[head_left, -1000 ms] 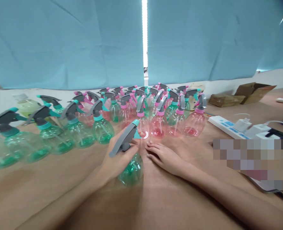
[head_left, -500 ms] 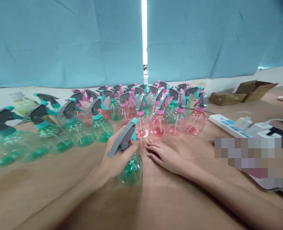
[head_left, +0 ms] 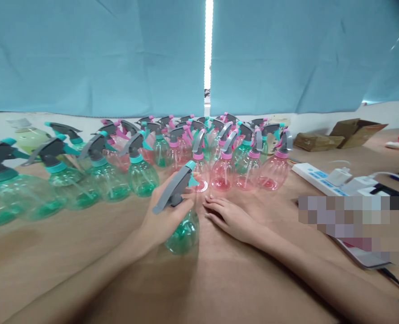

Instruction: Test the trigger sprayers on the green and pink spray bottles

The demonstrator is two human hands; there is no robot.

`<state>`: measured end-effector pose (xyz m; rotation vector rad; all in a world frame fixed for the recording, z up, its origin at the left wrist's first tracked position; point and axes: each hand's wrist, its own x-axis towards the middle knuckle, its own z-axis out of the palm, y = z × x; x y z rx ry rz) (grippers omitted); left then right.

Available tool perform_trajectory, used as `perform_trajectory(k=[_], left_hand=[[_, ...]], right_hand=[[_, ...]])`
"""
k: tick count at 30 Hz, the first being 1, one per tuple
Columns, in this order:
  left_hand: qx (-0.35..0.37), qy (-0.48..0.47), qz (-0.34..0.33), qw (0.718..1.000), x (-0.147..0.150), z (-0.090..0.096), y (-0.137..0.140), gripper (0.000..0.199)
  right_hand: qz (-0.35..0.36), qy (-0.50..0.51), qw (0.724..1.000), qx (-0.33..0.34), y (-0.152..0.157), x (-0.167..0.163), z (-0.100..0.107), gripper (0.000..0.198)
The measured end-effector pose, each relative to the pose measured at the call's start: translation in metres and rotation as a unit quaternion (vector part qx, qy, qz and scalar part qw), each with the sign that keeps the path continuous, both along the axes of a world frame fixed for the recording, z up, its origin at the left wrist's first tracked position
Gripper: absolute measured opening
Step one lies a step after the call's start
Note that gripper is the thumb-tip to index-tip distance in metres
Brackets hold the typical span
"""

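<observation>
My left hand (head_left: 167, 216) is closed around the neck of a green spray bottle (head_left: 183, 236), whose grey lever and teal nozzle point up and to the right. Part of the bottle is hidden behind my fingers and thumb. My right hand (head_left: 231, 218) lies on the table with its fingers stretched out, just right of that bottle and holding nothing. Beyond my fingertips stand several pink spray bottles (head_left: 222, 177) with grey levers. To the left is a row of green spray bottles (head_left: 143, 180) with teal collars.
More green and pink bottles crowd the back of the table (head_left: 239, 279). At right lie a white power strip (head_left: 320, 177) with plugged-in chargers and a flat device (head_left: 364, 254), partly blurred out. Cardboard boxes (head_left: 357, 130) sit behind them. A blue curtain (head_left: 118, 58) hangs at the back.
The view has shifted slightly. My left hand still grips the green spray bottle, and its nozzle stands almost as before. My right hand has hardly moved.
</observation>
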<state>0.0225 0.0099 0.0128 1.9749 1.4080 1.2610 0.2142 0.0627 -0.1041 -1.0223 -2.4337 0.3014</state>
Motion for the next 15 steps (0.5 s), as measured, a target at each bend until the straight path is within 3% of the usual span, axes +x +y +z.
perform_trajectory(k=[12, 15], left_hand=[[-0.012, -0.039, -0.052, 0.998, -0.0018, -0.0058, 0.0046, 0.037], [-0.026, -0.023, -0.043, 0.998, -0.0015, -0.0015, 0.0036, 0.035]], right_hand=[[0.009, -0.004, 1.000, 0.004, 0.0018, 0.0001, -0.0004, 0.039], [0.011, -0.001, 1.000, 0.002, 0.0014, -0.0001, 0.0010, 0.039]])
